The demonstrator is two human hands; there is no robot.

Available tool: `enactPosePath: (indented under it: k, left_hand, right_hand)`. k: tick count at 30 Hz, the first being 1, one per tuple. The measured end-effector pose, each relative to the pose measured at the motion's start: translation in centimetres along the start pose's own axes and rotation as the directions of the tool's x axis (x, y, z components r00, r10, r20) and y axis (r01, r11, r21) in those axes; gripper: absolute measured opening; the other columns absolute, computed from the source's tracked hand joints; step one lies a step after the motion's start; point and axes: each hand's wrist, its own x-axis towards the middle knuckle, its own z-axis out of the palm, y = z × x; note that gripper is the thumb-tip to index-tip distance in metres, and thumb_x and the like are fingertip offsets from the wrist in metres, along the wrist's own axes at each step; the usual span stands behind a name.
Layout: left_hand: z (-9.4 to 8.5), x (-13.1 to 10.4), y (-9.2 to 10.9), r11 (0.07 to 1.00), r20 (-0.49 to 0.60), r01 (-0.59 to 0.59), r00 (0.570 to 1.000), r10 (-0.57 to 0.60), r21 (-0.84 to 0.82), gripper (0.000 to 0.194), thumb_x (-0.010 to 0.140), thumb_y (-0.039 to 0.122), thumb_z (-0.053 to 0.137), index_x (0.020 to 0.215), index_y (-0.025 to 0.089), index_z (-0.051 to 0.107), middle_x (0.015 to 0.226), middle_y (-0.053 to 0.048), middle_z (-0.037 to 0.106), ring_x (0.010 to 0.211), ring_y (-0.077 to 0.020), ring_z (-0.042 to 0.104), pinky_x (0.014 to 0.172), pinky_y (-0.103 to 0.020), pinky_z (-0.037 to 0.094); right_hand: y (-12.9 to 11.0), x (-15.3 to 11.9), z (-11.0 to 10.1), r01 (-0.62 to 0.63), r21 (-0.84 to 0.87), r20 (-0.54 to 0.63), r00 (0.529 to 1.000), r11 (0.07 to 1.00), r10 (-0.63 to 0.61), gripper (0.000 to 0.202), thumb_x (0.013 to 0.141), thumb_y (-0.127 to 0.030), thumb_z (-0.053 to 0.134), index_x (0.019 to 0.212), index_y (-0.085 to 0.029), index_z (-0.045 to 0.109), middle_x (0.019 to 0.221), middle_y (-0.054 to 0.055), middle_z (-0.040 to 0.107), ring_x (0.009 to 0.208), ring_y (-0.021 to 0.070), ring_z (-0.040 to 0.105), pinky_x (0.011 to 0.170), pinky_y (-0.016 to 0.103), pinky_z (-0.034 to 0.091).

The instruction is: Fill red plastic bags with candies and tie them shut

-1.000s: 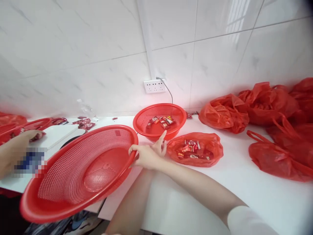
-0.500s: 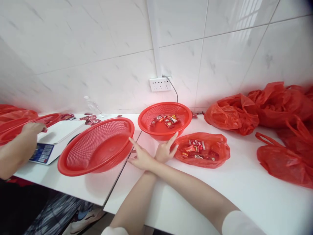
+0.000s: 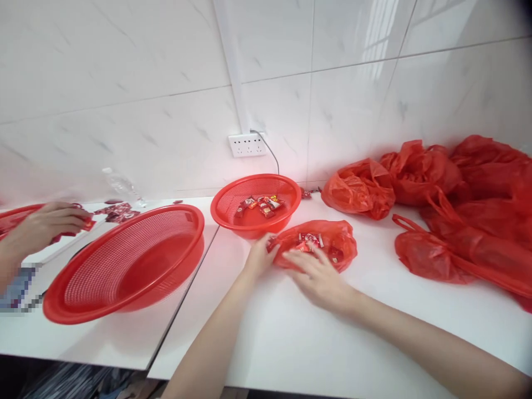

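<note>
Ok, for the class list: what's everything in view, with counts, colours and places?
Wall: one, white tiled, behind.
Tabletops: two, white, side by side.
Large basket: one, red, left.
Smaller basket: one, red, centre.
Left-edge container: one, red, partly hidden.
Open bag: one, red, beside smaller basket.
Other bags: several, red, right.
Packets: many, mostly red, in smaller basket, open bag, behind large basket.
Bottle: one, clear, left, near wall.
Socket panel: one, white, on wall.
Cable: one, grey, from socket panel.
Pixelated item: one, bluish, left edge.
Patterned cloth: one, dark, bottom left.
Co-worker's hand: one, far left, with packets.
Left hand: one, at open bag's left edge.
Right hand: one, over open bag, blurred.
</note>
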Motion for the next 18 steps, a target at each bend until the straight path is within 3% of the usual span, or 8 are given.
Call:
enactPosePath:
  k: [2, 5, 7, 9, 12, 15, 18]
  left_hand:
    - [-0.1, 0.2, 0.2, 0.995, -0.009, 0.097, 0.995, -0.097, 0.016, 0.023, 0.080, 0.027, 0.062, 0.102, 0.018, 0.061, 0.095, -0.006, 0.071, 0.081, -0.0182, 0.065, 0.078, -0.033, 0.052]
    - [-0.8, 0.3, 0.6, 0.975, -0.035, 0.214, 0.977, -0.212, 0.059, 0.015, 0.075, 0.029, 0.066, 0.082, 0.017, 0.062, 0.081, -0.006, 0.070, 0.072, -0.0192, 0.064, 0.069, -0.032, 0.050]
    - [-1.7, 0.3, 1.2, 0.960, -0.015, 0.269, 0.963, -0.269, 0.077, 0.018, 0.075, 0.033, 0.065, 0.068, 0.017, 0.058, 0.066, -0.004, 0.066, 0.061, -0.0184, 0.061, 0.060, -0.031, 0.048]
    - [-2.9, 0.2, 2.3, 0.944, 0.034, 0.318, 0.946, -0.322, 0.085, 0.025, 0.074, 0.036, 0.064, 0.061, 0.018, 0.055, 0.054, 0.000, 0.058, 0.048, -0.0159, 0.056, 0.050, -0.028, 0.044]
    - [-5.0, 0.2, 4.8, 0.946, 0.088, 0.322, 0.942, -0.324, 0.041, 0.025, 0.073, 0.037, 0.064, 0.061, 0.018, 0.054, 0.056, 0.003, 0.056, 0.050, -0.0135, 0.055, 0.050, -0.025, 0.044]
    - [-7.0, 0.7, 7.8, 0.941, 0.148, 0.312, 0.945, -0.293, -0.133, 0.025, 0.073, 0.039, 0.066, 0.064, 0.019, 0.053, 0.066, 0.002, 0.060, 0.065, -0.0144, 0.061, 0.060, -0.026, 0.050]
    - [-8.8, 1.6, 10.5, 0.897, 0.162, 0.329, 0.942, -0.293, -0.294, 0.029, 0.072, 0.042, 0.068, 0.066, 0.019, 0.052, 0.064, 0.003, 0.060, 0.061, -0.0131, 0.059, 0.060, -0.026, 0.050]
  right_hand:
    - [2.5, -2.2, -1.9, -0.237, -0.143, -0.062, 0.971, 0.961, 0.231, 0.036, 0.090, -0.013, 0.046, 0.123, -0.022, 0.058, 0.142, 0.015, 0.050, 0.135, 0.0293, 0.041, 0.114, 0.062, 0.018]
    - [5.9, -4.6, -4.3, -0.566, -0.211, -0.216, 0.822, 0.797, 0.527, 0.039, 0.089, -0.022, 0.052, 0.127, -0.019, 0.056, 0.146, 0.020, 0.043, 0.135, 0.0368, 0.040, 0.107, 0.063, 0.030]
    - [7.6, -5.5, -5.7, -0.689, -0.117, -0.181, 0.723, 0.716, 0.666, 0.036, 0.088, -0.028, 0.053, 0.123, -0.020, 0.059, 0.131, 0.019, 0.058, 0.120, 0.0358, 0.055, 0.095, 0.059, 0.044]
    - [8.8, -5.7, -7.0, -0.761, 0.070, -0.040, 0.644, 0.645, 0.764, 0.029, 0.087, -0.033, 0.054, 0.114, -0.022, 0.062, 0.100, 0.011, 0.072, 0.091, 0.0289, 0.068, 0.080, 0.049, 0.053]
    - [9.7, -4.5, -9.3, -0.747, 0.442, 0.086, 0.586, 0.496, 0.806, 0.027, 0.083, -0.038, 0.060, 0.104, -0.022, 0.063, 0.078, 0.003, 0.071, 0.073, 0.0209, 0.068, 0.075, 0.040, 0.054]
    - [10.0, -2.1, -11.7, -0.560, 0.761, 0.029, 0.532, 0.327, 0.846, 0.030, 0.079, -0.039, 0.067, 0.102, -0.021, 0.062, 0.083, 0.004, 0.071, 0.077, 0.0188, 0.068, 0.076, 0.036, 0.054]
    - [10.5, 0.5, -13.8, -0.346, 0.911, -0.054, 0.440, 0.225, 0.896, 0.026, 0.076, -0.034, 0.070, 0.097, -0.023, 0.061, 0.087, 0.002, 0.069, 0.077, 0.0171, 0.067, 0.073, 0.033, 0.055]
